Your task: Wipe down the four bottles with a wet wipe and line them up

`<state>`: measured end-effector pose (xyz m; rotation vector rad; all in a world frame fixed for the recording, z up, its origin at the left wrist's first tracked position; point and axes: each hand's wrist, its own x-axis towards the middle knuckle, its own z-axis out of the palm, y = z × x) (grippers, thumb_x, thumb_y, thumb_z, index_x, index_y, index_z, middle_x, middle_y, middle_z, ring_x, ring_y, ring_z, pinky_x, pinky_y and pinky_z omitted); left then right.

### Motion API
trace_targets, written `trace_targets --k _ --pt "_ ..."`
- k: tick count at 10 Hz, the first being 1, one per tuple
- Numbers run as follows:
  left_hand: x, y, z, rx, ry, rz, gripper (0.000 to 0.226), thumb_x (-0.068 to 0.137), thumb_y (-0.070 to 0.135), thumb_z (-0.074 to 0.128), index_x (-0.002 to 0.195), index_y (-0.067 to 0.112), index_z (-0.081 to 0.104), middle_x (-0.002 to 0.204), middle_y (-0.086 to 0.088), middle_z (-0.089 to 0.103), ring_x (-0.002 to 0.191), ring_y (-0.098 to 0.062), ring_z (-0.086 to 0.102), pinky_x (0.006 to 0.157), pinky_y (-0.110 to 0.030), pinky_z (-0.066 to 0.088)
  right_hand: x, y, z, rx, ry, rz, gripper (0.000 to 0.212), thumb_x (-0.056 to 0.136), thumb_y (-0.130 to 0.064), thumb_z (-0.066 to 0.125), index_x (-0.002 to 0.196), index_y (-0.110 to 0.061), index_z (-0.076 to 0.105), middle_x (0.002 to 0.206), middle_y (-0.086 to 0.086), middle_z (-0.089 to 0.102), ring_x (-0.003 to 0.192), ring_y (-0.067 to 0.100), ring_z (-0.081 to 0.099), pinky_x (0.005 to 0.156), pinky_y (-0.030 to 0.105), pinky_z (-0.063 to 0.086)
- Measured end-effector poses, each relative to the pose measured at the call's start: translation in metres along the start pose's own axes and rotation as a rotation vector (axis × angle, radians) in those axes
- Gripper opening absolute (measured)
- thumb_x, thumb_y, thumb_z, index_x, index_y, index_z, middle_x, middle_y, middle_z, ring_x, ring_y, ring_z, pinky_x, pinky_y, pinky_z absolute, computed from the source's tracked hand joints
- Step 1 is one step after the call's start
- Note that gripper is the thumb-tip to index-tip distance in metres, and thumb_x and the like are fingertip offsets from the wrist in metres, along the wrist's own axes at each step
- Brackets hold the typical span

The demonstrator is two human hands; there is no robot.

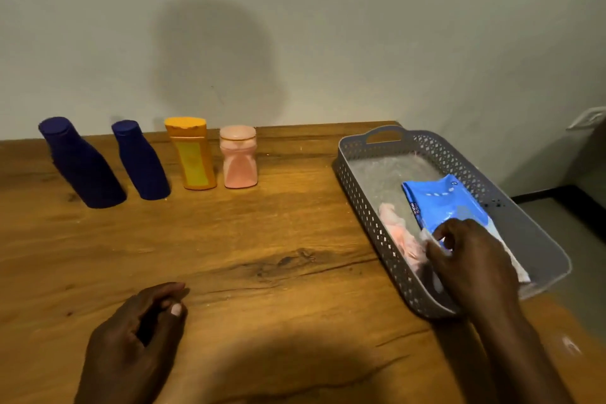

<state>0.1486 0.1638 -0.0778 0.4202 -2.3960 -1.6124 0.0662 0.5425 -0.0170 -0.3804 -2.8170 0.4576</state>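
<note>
four bottles stand upright in a row along the far edge of the wooden surface [262, 239], close to the wall: a large dark blue bottle [82, 167] at the far left, a smaller dark blue bottle [141, 162] beside it, then an orange bottle [192, 154], then a short pink bottle [238, 157]. small gaps separate them; none touch.

at the right sits a grey perforated basket [360, 207] with a handle at its far end. inside it lie a blue wet wipe pack [439, 200] and, to the pack's left, a crumpled pinkish cloth [398, 233]. the right hand [472, 259] reaches into the basket over the near end of the pack, thumb and forefinger pinched on a white wet wipe [428, 236]. the hand hides the pack's near end.

the left hand [141, 331] rests on the surface near the front edge, fingers loosely curled, holding nothing, well apart from the bottles and the basket.
</note>
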Motion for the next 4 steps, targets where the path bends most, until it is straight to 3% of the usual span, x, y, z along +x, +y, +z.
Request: trace_targets --k 1,2,3,4 --pt "0.0 0.003 0.002 0.027 0.052 -0.002 0.018 0.085 0.012 0.068 0.092 0.027 0.073 0.085 0.003 0.072 0.076 -0.009 0.067 0.066 -0.022 0.049 -0.003 -0.008 0.005 0.044 -0.14 0.018 0.013 0.079 -0.032 0.072 0.083 -0.028 0.06 0.085 0.0 0.06 0.084 0.028 0.061 0.067 0.034 0.043" --pt "-0.002 0.019 0.0 -0.011 0.027 -0.07 0.026 0.086 0.004 0.065 0.087 0.029 0.074 0.084 -0.004 0.071 0.074 -0.011 0.067 0.064 -0.017 0.047 -0.005 -0.009 -0.002 0.099 -0.249 0.111 0.014 0.079 -0.037 0.071 0.083 -0.033 0.059 0.085 -0.002 0.061 0.085 0.025 0.062 0.07 0.034 0.047" --pt "-0.009 0.04 -0.009 -0.098 0.009 -0.171 0.036 0.086 -0.006 0.061 0.085 0.027 0.075 0.077 -0.009 0.073 0.072 -0.022 0.069 0.066 -0.02 0.05 0.0 -0.008 -0.021 0.17 -0.27 0.193 0.011 0.079 -0.032 0.072 0.081 -0.028 0.062 0.083 0.001 0.063 0.083 0.027 0.062 0.067 0.032 0.041" --pt "-0.012 0.067 -0.025 -0.087 -0.004 -0.193 0.046 0.084 -0.014 0.059 0.078 0.029 0.077 0.072 0.0 0.073 0.067 -0.01 0.069 0.068 -0.016 0.052 0.002 -0.01 -0.042 0.254 -0.28 0.207 0.01 0.08 -0.021 0.072 0.086 -0.023 0.065 0.086 0.003 0.067 0.078 0.024 0.062 0.069 0.031 0.041"
